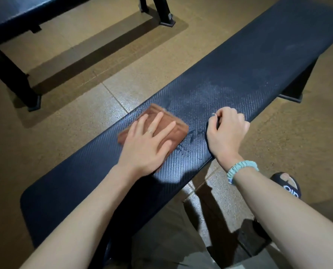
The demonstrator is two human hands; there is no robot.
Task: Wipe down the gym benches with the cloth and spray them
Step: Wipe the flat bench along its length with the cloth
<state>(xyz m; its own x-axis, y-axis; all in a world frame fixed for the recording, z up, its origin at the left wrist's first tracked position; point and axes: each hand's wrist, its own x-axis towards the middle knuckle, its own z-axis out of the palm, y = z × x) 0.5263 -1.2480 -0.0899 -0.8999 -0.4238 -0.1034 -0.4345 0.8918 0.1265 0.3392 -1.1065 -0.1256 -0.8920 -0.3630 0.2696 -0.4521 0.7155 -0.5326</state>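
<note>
Rust-brown terry cloth [157, 124], folded into a flat square, lies on the near half of the long black textured padded desk [249, 61], towards its far-left edge. The left hand [148, 140] presses flat on top of it with fingers [156, 120] straight and spread. The right hand [226, 129] rests on the desk's right edge, just right of the cloth and apart from it, with fingers curled in. I cannot tell whether it grips the pad's edge or some small thing. A pale teal scrunchie [242, 169] sits on that wrist.

A dusting of spray droplets [210, 94] shows on the pad beyond the cloth, with wet streaks between the two hands, so I judge the wiping is under way with the far stretch not yet reached.

The risks I see are these. The flat palm could slide over the folded cloth instead of carrying it, since nothing pinches it. The cloth lies near the pad's left edge and could be pushed off onto the tan floor [74, 105]. Droplets left on the far half would dry into marks.

No spray bottle is in view. A second dark bench [26, 8] at far left is cut off by the frame, its top mostly unseen. The near end of the desk is dim, and a black sandal [289, 187] shows only partly at right.
</note>
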